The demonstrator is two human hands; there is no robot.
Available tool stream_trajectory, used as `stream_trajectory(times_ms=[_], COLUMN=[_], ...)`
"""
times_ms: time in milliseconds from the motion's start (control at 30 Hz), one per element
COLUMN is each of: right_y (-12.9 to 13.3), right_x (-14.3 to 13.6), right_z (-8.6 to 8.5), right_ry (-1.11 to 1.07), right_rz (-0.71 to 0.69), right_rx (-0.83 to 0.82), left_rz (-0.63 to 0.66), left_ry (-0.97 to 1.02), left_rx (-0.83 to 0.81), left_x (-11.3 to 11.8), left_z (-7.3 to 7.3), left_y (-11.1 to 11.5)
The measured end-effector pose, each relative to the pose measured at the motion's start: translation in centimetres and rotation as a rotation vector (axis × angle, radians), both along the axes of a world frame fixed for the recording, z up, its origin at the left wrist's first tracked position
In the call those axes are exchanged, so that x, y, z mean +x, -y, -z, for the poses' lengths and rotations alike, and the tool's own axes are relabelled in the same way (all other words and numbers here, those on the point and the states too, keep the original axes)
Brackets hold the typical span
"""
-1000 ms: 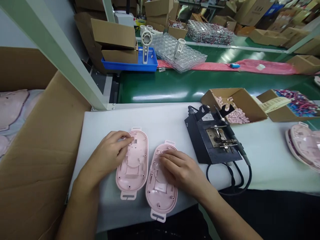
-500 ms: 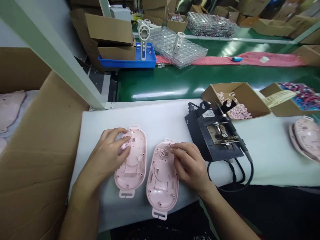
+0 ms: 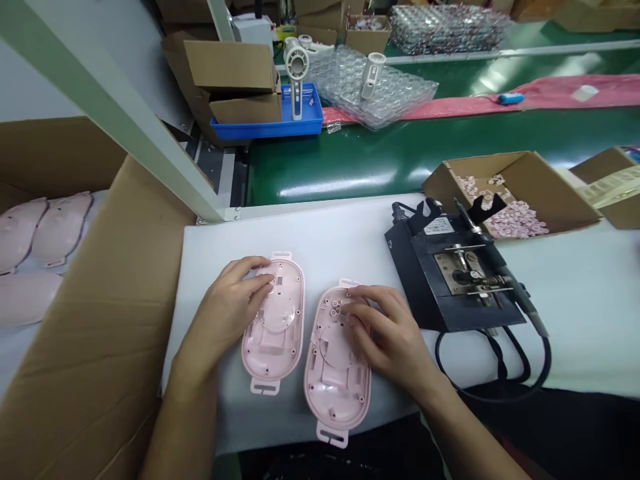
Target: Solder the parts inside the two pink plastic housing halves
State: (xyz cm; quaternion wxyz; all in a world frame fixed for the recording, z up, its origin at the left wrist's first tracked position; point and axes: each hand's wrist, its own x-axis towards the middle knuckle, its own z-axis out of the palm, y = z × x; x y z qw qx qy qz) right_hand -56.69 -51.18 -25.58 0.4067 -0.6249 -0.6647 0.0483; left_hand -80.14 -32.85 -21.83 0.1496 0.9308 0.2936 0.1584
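Observation:
Two pink oval plastic shells lie side by side on the white work surface, their hollow insides facing up. My left hand (image 3: 229, 308) rests over the upper left part of the left shell (image 3: 283, 347), its thumb and middle finger close together. Whatever may be between those fingertips is hidden. At the right shell (image 3: 330, 390), my right hand (image 3: 393, 330) reaches in from the right with thumb and fingers bent together by the upper end. Small round pink button pieces (image 3: 334, 308) sit beside its fingertips. Anything in the right fingertips is too small to make out.
A black soldering-iron stand (image 3: 425, 280) with a looping cable is to the right. Behind it, a cardboard box (image 3: 565, 200) holds small pink pieces. More pink shells (image 3: 59, 230) lie in a large carton (image 3: 95, 287) at left. A blue tray (image 3: 240, 130) stands behind.
The view has shifted, so the scene sits further right in the picture. My right fingertips have moved slightly down in the right shell, where more round pieces show. My left hand stays at the left shell.

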Motion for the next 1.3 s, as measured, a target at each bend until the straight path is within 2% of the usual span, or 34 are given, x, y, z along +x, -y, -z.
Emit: stream_trajectory(times_ms=[200, 333, 533, 833, 1000, 1167, 1300], right_y=[0.0, -0.1, -0.3, -0.3, -0.8, -1.7, -1.9], right_x=[0.0, 0.0, 0.1, 0.3, 0.1, -0.4, -0.4], right_z=[0.0, 0.0, 0.2, 0.0, 0.4, 0.3, 0.0], right_ry=[-0.021, -0.019, -0.03, -0.058, -0.085, -0.074, -0.134], right_rz=[-0.004, 0.001, -0.011, -0.004, 0.092, 0.137, 0.159], right_rx=[-0.034, -0.054, -0.076, -0.077, -0.155, -0.306, -0.331], left_rz=[-0.055, -0.101, -0.085, -0.153, -0.372, -0.317, -0.308], left_ry=[0.023, 0.088, 0.101, 0.126, 0.036, 0.106, 0.145], left_rx=[-0.209, -0.242, -0.336, -0.351, -0.558, -0.626, -0.856], left_x=[0.1, 0.5, 0.4, 1.0, 2.0, 2.3, 2.1], left_z=[-0.1, 0.0, -0.1, 0.1, -0.3, -1.0, -0.8], left_y=[-0.2, -0.2, 0.0, 0.0, -0.2, 0.3, 0.8])
